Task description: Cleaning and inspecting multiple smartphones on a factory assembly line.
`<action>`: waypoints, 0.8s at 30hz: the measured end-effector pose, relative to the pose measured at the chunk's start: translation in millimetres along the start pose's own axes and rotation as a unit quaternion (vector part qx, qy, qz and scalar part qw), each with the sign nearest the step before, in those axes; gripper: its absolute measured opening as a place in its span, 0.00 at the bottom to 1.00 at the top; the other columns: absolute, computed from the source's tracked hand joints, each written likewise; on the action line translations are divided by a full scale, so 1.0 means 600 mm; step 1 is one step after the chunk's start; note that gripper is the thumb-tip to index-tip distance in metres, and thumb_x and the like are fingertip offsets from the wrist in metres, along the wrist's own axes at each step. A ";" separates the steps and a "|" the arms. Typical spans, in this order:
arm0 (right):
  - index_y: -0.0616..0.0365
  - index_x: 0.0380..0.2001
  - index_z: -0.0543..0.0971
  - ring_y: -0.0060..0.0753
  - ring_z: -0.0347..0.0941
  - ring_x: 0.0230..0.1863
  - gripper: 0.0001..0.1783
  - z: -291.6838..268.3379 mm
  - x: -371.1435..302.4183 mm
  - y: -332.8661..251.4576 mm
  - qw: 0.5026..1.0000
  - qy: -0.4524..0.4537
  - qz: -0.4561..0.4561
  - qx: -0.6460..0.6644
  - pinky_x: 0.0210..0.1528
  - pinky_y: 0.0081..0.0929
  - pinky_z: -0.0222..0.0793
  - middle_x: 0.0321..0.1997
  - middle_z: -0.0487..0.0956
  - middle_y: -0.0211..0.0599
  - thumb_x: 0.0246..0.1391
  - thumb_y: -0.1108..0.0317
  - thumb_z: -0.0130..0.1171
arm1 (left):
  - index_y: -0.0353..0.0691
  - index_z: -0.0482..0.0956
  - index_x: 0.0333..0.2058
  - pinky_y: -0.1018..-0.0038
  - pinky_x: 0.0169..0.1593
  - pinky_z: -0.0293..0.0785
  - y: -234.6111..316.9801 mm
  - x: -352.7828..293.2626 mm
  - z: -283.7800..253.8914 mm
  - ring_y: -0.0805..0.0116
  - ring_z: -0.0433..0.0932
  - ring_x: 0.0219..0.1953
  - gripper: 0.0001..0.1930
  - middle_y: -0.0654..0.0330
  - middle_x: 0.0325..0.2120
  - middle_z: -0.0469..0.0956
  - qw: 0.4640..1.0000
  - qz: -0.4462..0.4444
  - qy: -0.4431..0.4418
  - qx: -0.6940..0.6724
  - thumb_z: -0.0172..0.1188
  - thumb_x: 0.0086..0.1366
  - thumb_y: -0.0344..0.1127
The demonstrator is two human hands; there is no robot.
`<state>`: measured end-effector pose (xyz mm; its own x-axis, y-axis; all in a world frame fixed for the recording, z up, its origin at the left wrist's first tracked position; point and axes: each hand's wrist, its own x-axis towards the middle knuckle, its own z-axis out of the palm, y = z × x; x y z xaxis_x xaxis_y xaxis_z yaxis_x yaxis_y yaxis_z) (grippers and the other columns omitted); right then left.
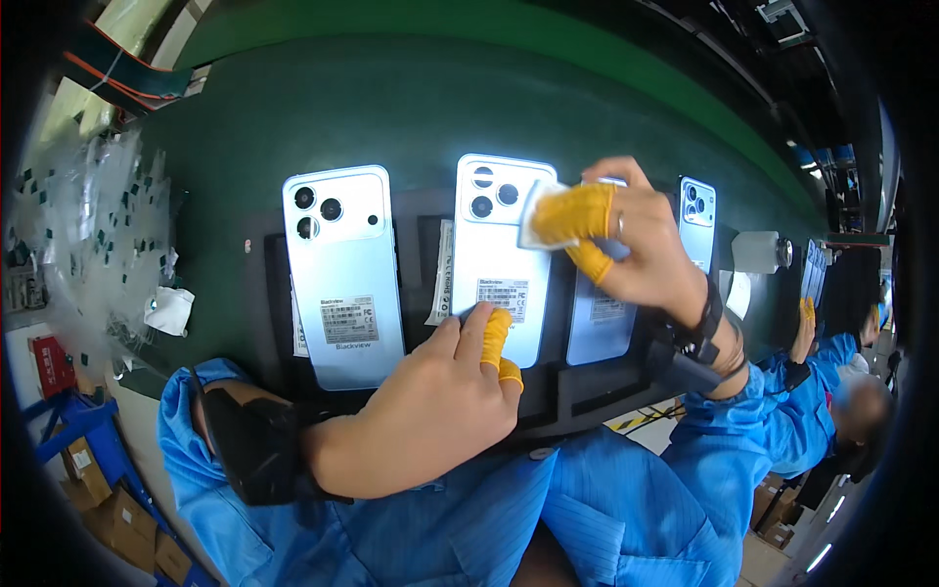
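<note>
Before me a light-blue smartphone lies with its camera side up. My left hand, with yellow finger covers, rests on its lower end, fingers bent together and pressed beside the printed label. Pinched in my right hand is a white wiping cloth, against the phone's upper right edge; yellow covers sheathe some of these fingers too. A matching phone lies to the left. Another phone sits partly hidden beneath my right hand, and one more is behind that wrist.
Black trays lie under the phones on the green table. Clear plastic film pieces heap at the left, beside a crumpled white tissue. A pale bottle lies at the right, near a co-worker in blue.
</note>
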<state>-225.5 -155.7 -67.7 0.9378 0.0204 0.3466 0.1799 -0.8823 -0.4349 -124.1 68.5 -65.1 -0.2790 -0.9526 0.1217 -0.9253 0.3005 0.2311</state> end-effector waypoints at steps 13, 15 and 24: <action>0.61 0.30 0.80 0.35 0.78 0.33 0.10 -0.081 -0.098 -0.075 0.988 0.151 0.012 -0.014 0.56 0.48 0.61 0.31 0.81 0.38 0.39 0.80 0.59 | 0.38 0.75 0.24 0.72 0.38 0.79 -0.007 -0.042 -0.180 0.64 0.77 0.21 0.07 0.54 0.22 0.78 0.812 0.146 0.180 -0.536 0.54 0.59 0.32; 0.61 0.30 0.80 0.35 0.78 0.32 0.10 -0.079 -0.099 -0.078 0.987 0.160 -0.003 -0.023 0.56 0.50 0.61 0.30 0.81 0.38 0.39 0.79 0.59 | 0.38 0.73 0.20 0.74 0.38 0.80 0.002 -0.057 -0.193 0.66 0.76 0.16 0.11 0.53 0.16 0.76 0.676 0.279 0.225 -0.644 0.49 0.62 0.27; 0.56 0.37 0.80 0.50 0.69 0.53 0.11 -0.076 -0.133 -0.079 0.990 0.137 -0.008 -0.024 0.61 0.47 0.56 0.38 0.80 0.39 0.48 0.73 0.61 | 0.38 0.72 0.19 0.75 0.36 0.79 0.098 -0.074 -0.197 0.67 0.75 0.14 0.13 0.54 0.13 0.75 0.570 0.418 0.144 -0.693 0.47 0.63 0.26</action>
<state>-322.3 -137.0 -36.7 0.8180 -0.0876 0.5686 0.1738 -0.9045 -0.3894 -135.6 134.2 57.1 -0.2357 -0.4618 0.8551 0.6468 0.5822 0.4927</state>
